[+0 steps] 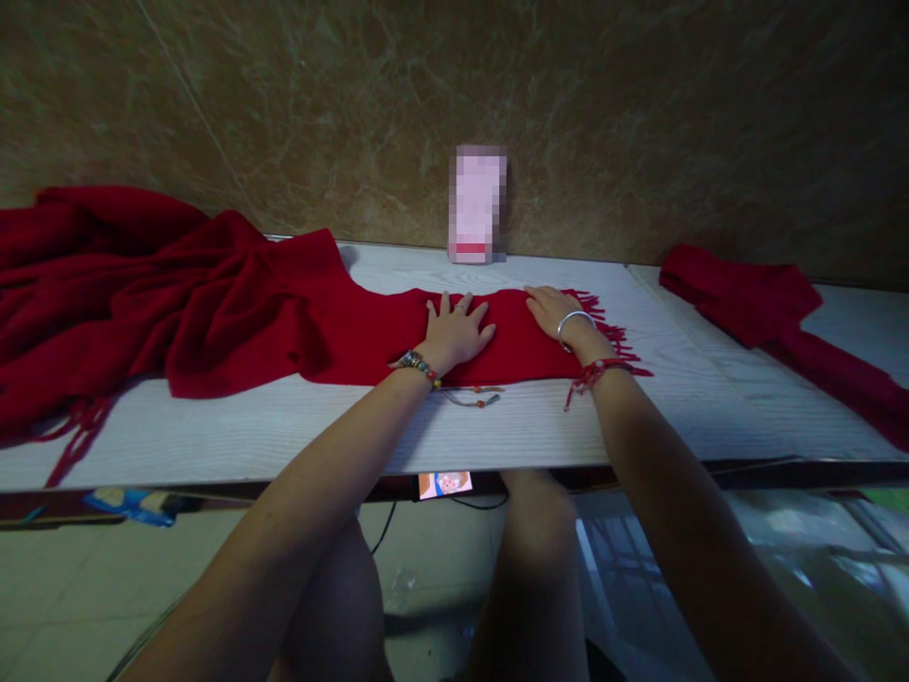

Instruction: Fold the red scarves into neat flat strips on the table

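A long red fringed scarf [362,341] stretches across the white table, flat in the middle and bunched in loose folds on the left. My left hand [456,333] lies on the flat part with its fingers spread, palm down. Near the fringed right end, my right hand [558,313] rests palm down with its fingers stretched out. Neither hand grips the cloth. A beaded bracelet [418,365] is on my left wrist. On my right wrist are a silver bangle [574,327] and a red cord bracelet [600,374].
Against the brown marbled wall stands a blurred pink box-like item [477,204]. Another red cloth [753,294] lies on the table [632,426] at the right. A lit screen [445,485] shows below the front edge, with a cable near my knees.
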`<action>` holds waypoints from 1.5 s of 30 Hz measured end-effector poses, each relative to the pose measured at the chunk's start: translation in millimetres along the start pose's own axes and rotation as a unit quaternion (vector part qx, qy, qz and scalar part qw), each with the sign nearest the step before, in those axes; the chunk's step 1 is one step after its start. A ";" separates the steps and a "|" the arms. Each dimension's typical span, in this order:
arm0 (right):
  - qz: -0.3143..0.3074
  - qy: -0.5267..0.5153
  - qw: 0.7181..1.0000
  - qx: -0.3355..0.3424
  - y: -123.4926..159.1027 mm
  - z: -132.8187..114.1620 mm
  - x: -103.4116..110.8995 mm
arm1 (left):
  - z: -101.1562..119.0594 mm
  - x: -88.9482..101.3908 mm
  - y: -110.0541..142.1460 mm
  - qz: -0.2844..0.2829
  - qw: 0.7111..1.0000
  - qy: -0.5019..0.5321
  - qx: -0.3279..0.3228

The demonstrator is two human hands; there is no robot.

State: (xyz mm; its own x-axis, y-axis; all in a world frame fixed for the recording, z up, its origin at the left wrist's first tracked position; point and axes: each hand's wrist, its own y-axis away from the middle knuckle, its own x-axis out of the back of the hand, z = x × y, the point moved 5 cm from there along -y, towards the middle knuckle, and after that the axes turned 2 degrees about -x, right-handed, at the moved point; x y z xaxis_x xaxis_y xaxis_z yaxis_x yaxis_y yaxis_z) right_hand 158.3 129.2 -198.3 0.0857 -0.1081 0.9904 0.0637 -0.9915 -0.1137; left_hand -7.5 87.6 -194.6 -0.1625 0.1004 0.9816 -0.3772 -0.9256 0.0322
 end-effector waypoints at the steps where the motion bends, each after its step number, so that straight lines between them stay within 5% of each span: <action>1: 0.004 0.002 1.000 -0.002 -0.4 0.2 0.0 | 0.1 0.0 -0.1 -0.001 1.000 0.002 0.001; 23: 0.093 -0.038 0.995 -0.027 0.6 1.1 13.5 | -1.0 -1.7 -0.6 -0.005 1.000 -0.001 0.002; 31: 0.030 0.001 0.997 -0.071 -1.3 12.4 7.9 | 7.8 22.5 -27.1 -0.056 0.998 0.002 0.021; 37: 0.049 -0.011 0.996 -0.068 -4.7 18.7 7.2 | 25.2 26.3 -69.4 -0.003 0.999 0.042 0.007; 45: 0.095 -0.028 0.993 -0.071 -9.9 28.5 5.3 | 19.8 9.7 -84.8 0.083 0.985 0.149 0.026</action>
State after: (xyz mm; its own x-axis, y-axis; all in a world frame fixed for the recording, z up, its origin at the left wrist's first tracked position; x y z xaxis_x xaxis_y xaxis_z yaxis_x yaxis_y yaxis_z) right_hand 186.5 140.6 -194.2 0.1389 -0.2935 0.9458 -0.0993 -0.9544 -0.2815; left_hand 41.0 159.8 -184.0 -0.4818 0.0408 0.8753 -0.2759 -0.9552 -0.1074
